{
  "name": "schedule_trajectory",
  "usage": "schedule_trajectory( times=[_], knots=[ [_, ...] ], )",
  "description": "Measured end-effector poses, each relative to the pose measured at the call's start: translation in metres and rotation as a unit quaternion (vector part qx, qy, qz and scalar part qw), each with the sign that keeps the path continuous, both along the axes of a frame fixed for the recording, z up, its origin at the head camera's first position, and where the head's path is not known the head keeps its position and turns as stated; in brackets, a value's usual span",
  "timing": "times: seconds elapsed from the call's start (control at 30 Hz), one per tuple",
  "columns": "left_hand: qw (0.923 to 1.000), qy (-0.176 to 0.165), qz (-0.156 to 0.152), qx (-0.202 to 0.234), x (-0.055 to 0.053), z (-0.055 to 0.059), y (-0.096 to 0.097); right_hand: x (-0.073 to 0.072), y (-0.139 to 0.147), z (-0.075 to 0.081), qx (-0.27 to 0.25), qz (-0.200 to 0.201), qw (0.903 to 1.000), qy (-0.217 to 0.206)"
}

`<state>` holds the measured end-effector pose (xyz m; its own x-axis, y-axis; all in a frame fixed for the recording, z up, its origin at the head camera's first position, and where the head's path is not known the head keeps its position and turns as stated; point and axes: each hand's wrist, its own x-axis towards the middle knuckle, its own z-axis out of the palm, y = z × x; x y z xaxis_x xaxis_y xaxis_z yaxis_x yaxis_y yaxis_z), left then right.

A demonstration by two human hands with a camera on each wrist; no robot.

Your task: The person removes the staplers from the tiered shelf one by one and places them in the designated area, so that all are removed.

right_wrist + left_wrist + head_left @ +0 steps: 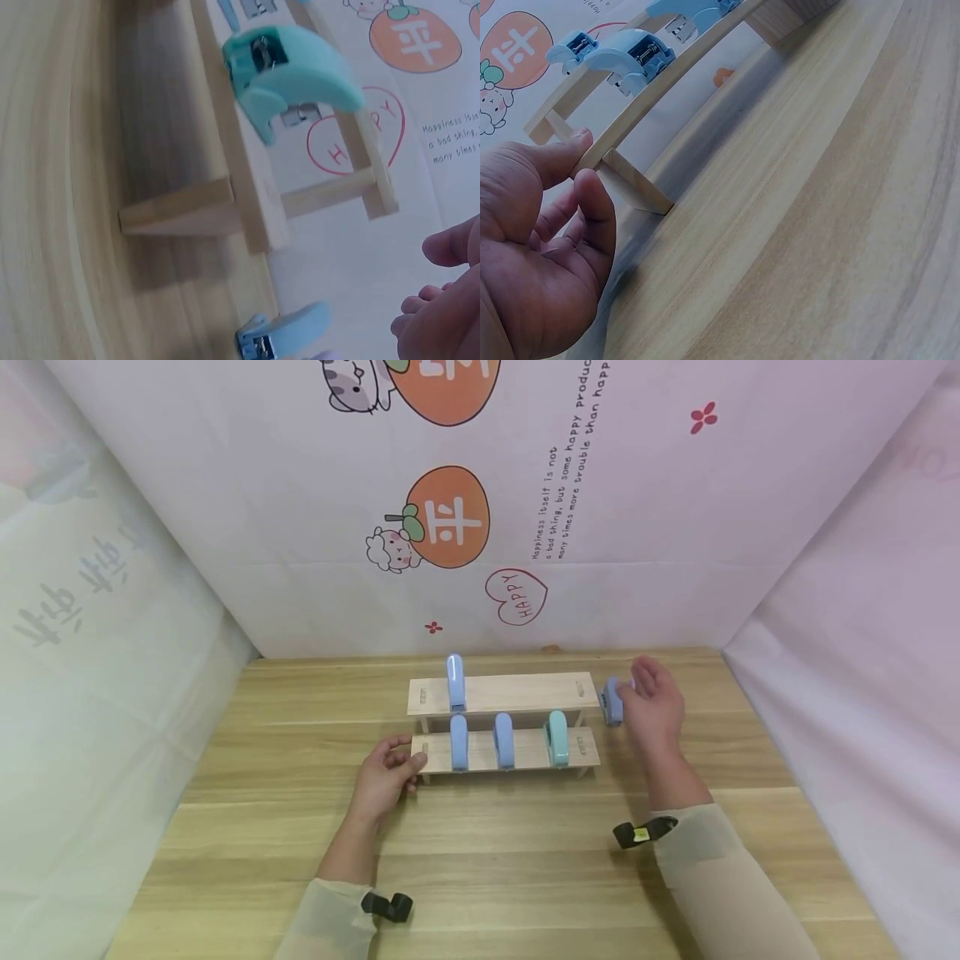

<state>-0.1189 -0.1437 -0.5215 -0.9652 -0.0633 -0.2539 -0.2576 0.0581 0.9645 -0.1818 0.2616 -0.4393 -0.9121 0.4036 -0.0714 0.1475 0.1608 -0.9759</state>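
Note:
My left hand (384,777) pinches the left end of the lower board of a two-step wooden stand (525,760), thumb on top and fingers curled beneath; the left wrist view shows this grip closely. On that board stand two blue hole punches (459,743) (504,742) and a teal hole punch (300,71). One more blue hole punch (455,681) is on the upper board's left part. Right of the stand, another blue hole punch (612,702) sits on the table. My right hand (656,710) is beside it, apparently holding nothing. A lilac thing (326,355) is mostly hidden there.
The wood-grain table (510,860) extends in front and to both sides of the stand. A white printed cloth (600,602) rises behind the table, with more cloth at the left and right. Black straps with camera mounts (386,907) circle both wrists.

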Motion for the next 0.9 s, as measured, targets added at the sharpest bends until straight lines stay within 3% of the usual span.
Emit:
schedule_trajectory(
  times=[0.9],
  knots=[
    [0.9999,-0.001,-0.003,0.010,-0.001,-0.002,-0.001,0.007,-0.040,0.019,0.027,0.038,0.9985,0.028]
  ],
)
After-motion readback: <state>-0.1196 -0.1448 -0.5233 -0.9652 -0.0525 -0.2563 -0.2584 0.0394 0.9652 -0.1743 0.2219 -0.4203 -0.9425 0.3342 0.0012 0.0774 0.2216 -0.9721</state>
